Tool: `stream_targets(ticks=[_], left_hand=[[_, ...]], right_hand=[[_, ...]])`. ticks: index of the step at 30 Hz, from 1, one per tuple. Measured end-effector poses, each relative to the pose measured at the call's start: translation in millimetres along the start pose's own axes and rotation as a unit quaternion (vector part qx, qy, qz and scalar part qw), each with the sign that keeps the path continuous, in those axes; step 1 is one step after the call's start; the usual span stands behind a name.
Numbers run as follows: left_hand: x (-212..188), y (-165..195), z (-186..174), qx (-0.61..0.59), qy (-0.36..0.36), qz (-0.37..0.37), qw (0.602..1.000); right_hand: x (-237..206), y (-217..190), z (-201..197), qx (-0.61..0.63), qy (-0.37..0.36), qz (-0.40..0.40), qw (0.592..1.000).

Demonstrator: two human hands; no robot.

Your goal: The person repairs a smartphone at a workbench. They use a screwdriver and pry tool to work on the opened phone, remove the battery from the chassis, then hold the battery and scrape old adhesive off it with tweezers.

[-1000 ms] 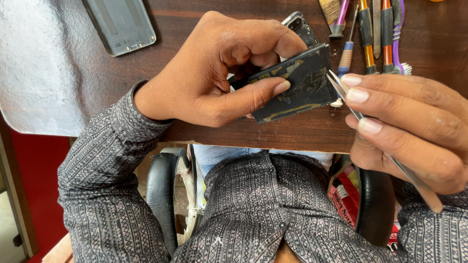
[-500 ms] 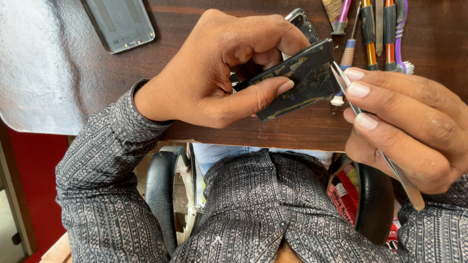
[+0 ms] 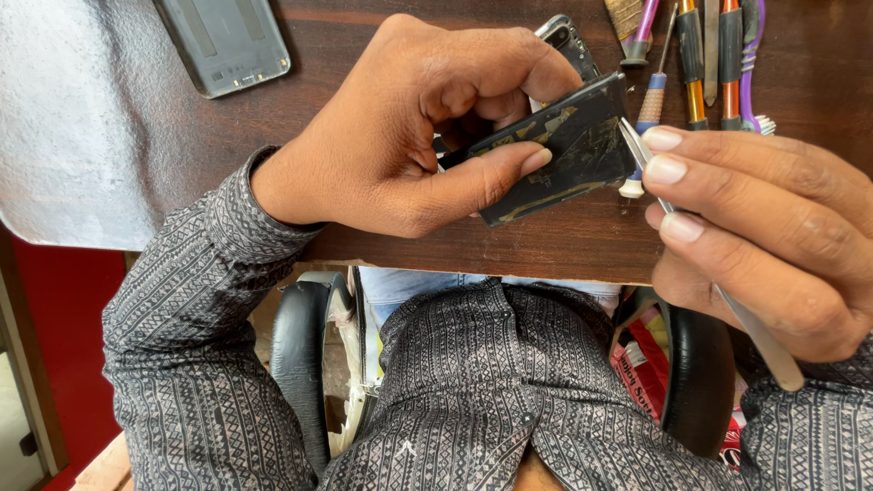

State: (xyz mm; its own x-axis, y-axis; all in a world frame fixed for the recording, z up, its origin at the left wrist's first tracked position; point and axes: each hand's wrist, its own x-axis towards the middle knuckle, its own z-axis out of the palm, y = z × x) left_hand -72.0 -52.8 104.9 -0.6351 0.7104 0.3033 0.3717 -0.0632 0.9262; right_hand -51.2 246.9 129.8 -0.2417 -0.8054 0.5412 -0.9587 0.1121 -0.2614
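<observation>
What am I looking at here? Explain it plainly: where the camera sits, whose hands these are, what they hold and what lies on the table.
The camera sits on a person's head and looks down, so the patterned shirt fills the bottom. The left hand grips a dark phone part between thumb and fingers. The right hand holds metal tweezers, tips at the part's edge. On the brown table lie a grey phone back cover, a white cloth and a row of screwdrivers.
</observation>
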Motion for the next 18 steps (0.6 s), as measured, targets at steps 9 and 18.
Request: stream_targets(ticks=[9,18], left_hand=[[-0.1,-5.6,-2.2,0.034,0.001,0.015,0.999],[-1.8,-11.8,-2.6,0.007,-0.005,0.007,1.000]], right_hand=[[1.1,-1.6,-13.3,0.083,-0.067,0.091,0.990],[-12.9,0.4,-11.5,0.110,-0.071,0.128,0.983]])
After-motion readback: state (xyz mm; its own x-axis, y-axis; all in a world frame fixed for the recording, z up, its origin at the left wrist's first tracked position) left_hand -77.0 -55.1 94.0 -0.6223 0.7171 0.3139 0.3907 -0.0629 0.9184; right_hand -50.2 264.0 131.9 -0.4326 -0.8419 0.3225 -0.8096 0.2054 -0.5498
